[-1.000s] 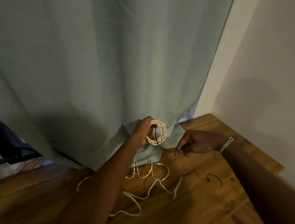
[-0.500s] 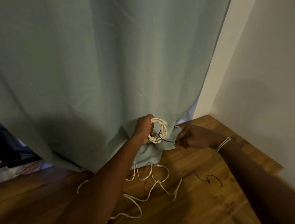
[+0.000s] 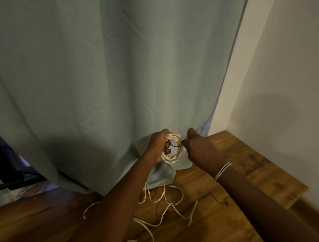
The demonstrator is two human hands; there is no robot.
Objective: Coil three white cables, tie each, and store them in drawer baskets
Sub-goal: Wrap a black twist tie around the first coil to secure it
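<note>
My left hand [image 3: 158, 145] grips a coiled white cable [image 3: 175, 154] and holds it up in front of the curtain. My right hand [image 3: 199, 150] is right beside the coil, its fingers pinching a thin black tie [image 3: 175, 145] that runs through the coil's opening. Loose white cables [image 3: 162, 203] lie tangled on the wooden floor [image 3: 223, 224] below my arms. A second black tie [image 3: 219, 199] lies on the floor to the right of them.
A pale green curtain [image 3: 102, 81] hangs to the floor behind my hands. A white wall [image 3: 284, 89] closes the right side. Dark furniture [image 3: 7, 165] and some clutter show under the curtain's left edge. White string bracelets [image 3: 222, 171] circle my right wrist.
My right hand rose from near the floor to the coil, pulling the black tie up against it. The left hand kept its hold on the coil.
</note>
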